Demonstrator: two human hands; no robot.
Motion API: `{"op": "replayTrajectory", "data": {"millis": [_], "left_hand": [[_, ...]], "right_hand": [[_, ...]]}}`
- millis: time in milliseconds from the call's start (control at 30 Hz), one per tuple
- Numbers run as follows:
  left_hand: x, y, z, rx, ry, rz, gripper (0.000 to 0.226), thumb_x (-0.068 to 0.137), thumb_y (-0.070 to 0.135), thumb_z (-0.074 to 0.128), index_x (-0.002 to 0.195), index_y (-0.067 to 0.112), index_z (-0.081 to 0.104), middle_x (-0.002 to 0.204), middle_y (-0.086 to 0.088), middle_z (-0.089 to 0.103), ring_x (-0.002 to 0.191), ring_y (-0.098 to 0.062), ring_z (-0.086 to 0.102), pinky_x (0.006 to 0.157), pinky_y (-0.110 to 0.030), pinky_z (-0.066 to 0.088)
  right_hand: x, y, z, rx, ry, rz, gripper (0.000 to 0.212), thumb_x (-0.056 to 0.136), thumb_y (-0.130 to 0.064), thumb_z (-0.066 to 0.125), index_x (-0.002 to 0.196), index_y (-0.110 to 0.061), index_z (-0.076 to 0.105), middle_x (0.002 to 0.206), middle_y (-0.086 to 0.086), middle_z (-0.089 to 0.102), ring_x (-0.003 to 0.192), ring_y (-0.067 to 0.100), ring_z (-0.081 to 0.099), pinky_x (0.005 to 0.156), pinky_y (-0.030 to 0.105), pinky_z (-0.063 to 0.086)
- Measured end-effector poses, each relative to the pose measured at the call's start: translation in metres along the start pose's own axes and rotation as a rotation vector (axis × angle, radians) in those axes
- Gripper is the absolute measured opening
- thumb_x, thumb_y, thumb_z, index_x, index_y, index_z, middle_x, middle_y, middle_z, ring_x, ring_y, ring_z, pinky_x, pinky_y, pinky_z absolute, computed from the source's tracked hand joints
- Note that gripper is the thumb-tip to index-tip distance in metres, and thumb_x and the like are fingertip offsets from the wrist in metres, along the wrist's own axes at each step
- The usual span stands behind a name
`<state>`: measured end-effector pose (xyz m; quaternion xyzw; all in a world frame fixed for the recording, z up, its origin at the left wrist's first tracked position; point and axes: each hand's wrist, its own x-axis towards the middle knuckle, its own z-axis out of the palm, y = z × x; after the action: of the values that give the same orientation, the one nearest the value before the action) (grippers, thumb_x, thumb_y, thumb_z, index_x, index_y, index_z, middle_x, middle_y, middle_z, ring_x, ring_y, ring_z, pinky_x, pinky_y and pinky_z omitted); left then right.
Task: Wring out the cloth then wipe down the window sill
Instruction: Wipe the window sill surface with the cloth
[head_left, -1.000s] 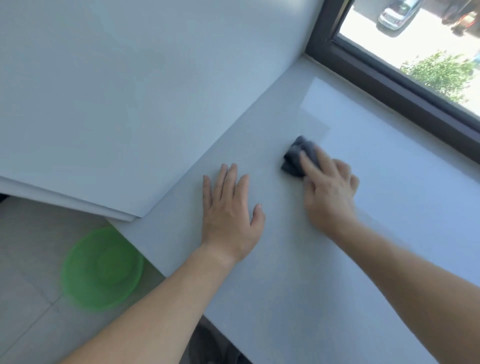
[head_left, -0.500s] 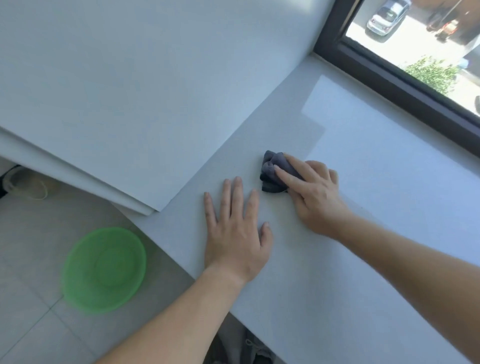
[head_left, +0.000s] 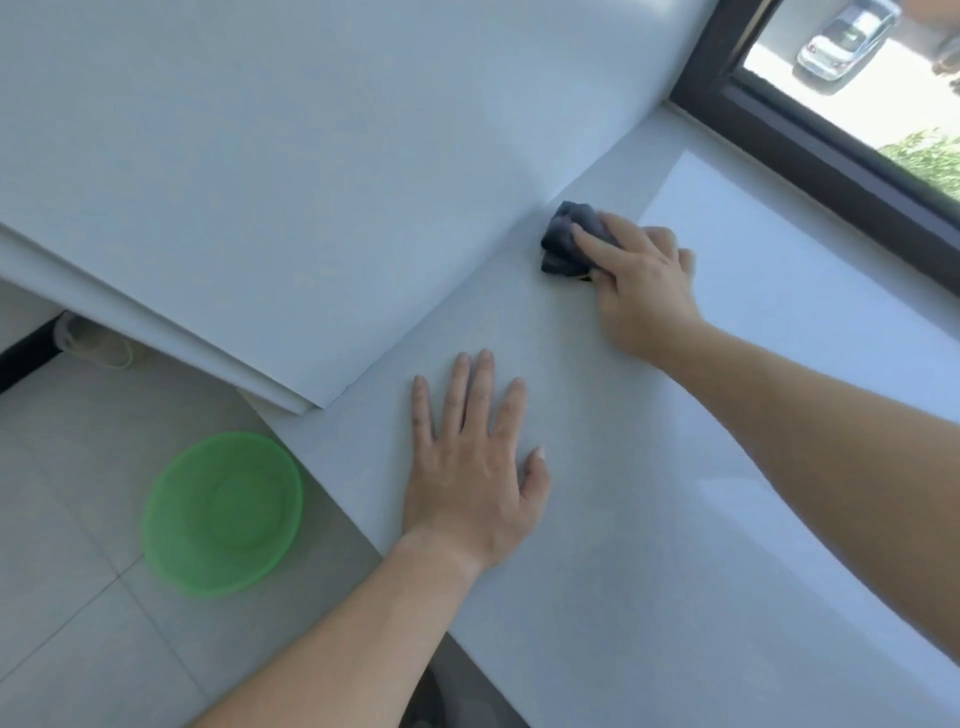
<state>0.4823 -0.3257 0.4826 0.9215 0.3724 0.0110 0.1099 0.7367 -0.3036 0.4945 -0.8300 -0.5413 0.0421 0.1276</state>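
Note:
A bunched dark grey cloth lies on the white window sill, close to where the sill meets the left side wall. My right hand lies on top of the cloth and presses it down, the index finger straight across it; the thumb is hidden. My left hand rests flat on the sill nearer to me, fingers spread and straight, holding nothing, well apart from the cloth.
The white side wall borders the sill on the left. A dark window frame runs along the sill's far edge. A green plastic basin stands on the tiled floor below the sill's left corner.
My right hand has slid the cloth away from my left hand, up toward the side wall and the window. The left hand has stayed flat on the sill.

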Motion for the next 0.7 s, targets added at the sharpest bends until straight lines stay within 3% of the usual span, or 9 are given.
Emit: {"op": "replayTrajectory", "data": {"millis": [67,100,233,300,433,467,633,700], "left_hand": [[0.000,0.000,0.000,0.006,0.005,0.000,0.069,0.089,0.049,0.037,0.150,0.017,0.037,0.164,-0.014,0.015,0.153,-0.027,0.004,0.118,-0.061,0.009],[0.000,0.000,0.000,0.007,0.010,-0.001,0.068,0.089,0.048,0.037,0.150,0.017,0.036,0.164,-0.014,0.015,0.153,-0.027,0.004,0.118,-0.061,0.009],[0.000,0.000,-0.001,-0.018,0.026,-0.015,0.066,0.088,0.046,0.039,0.147,0.016,0.040,0.163,-0.014,0.018,0.153,-0.026,0.007,0.118,-0.061,0.009],[0.000,0.000,-0.001,-0.026,0.026,-0.023,0.067,0.087,0.046,0.039,0.147,0.016,0.040,0.163,-0.012,0.018,0.153,-0.025,0.007,0.119,-0.060,0.009],[0.000,0.002,0.000,-0.029,0.045,-0.030,0.068,0.086,0.048,0.037,0.148,0.018,0.040,0.163,-0.010,0.019,0.152,-0.023,0.008,0.120,-0.058,0.006],[0.001,0.002,0.000,-0.030,0.052,-0.033,0.068,0.086,0.048,0.037,0.147,0.018,0.041,0.163,-0.010,0.020,0.152,-0.023,0.009,0.120,-0.058,0.006],[0.000,0.005,0.000,-0.040,0.082,-0.036,0.066,0.087,0.047,0.036,0.146,0.017,0.042,0.162,-0.010,0.022,0.152,-0.023,0.012,0.120,-0.057,0.006],[-0.001,0.006,-0.001,-0.035,0.089,-0.035,0.067,0.087,0.047,0.034,0.146,0.017,0.041,0.163,-0.009,0.021,0.152,-0.023,0.011,0.121,-0.056,0.005]], "right_hand": [[0.005,-0.004,0.000,0.028,0.043,0.249,0.057,0.092,-0.010,0.038,0.138,-0.043,0.043,0.148,-0.012,0.038,0.121,0.030,0.034,0.089,0.036,0.020],[0.001,-0.016,0.002,0.025,0.042,0.253,0.060,0.089,-0.008,0.038,0.138,-0.042,0.042,0.149,-0.011,0.035,0.122,0.030,0.033,0.089,0.036,0.020],[-0.045,-0.037,0.011,0.040,-0.078,-0.261,0.058,0.089,-0.009,0.043,0.139,-0.039,0.047,0.152,-0.010,0.036,0.119,0.030,0.037,0.088,0.035,0.018],[-0.045,-0.010,0.002,0.018,-0.090,-0.318,0.055,0.092,-0.010,0.044,0.139,-0.039,0.048,0.151,-0.011,0.038,0.119,0.031,0.039,0.088,0.035,0.018],[-0.027,0.040,-0.014,0.016,0.022,0.189,0.057,0.094,-0.010,0.035,0.141,-0.042,0.040,0.149,-0.011,0.036,0.123,0.030,0.032,0.089,0.035,0.019],[-0.036,0.033,-0.014,0.035,0.020,0.221,0.059,0.093,-0.008,0.035,0.141,-0.042,0.039,0.151,-0.010,0.033,0.124,0.029,0.030,0.090,0.034,0.018],[-0.108,0.007,-0.005,0.043,-0.091,-0.285,0.059,0.088,-0.010,0.047,0.140,-0.039,0.047,0.154,-0.010,0.033,0.117,0.028,0.037,0.089,0.037,0.021],[-0.099,0.026,-0.013,0.018,-0.084,-0.298,0.055,0.091,-0.014,0.045,0.140,-0.040,0.047,0.154,-0.011,0.035,0.117,0.031,0.040,0.087,0.036,0.018]]}}
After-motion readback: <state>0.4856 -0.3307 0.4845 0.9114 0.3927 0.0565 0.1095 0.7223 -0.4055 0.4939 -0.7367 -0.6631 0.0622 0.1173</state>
